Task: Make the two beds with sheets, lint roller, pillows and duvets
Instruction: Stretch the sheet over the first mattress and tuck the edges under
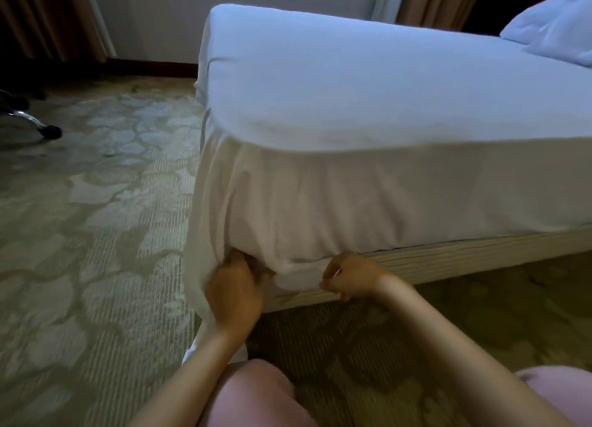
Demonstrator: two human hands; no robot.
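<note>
A white sheet [368, 122] covers the bed's mattress and hangs loose at the near corner, down to the carpet. My left hand [232, 290] grips a bunch of that sheet at the corner, right under the mattress edge. My right hand [349, 276] is curled at the sheet's hem where it meets the pale bed base [464, 260], its fingertips hidden under the fabric. A white pillow [557, 29] lies at the far right end of the bed.
Patterned green carpet [96, 234] spreads to the left and in front of the bed. A chair's castor leg [48, 130] stands at the far left. Brown curtains [439, 0] and a white wall lie behind. My knees in pink fabric [256, 394] are at the bottom.
</note>
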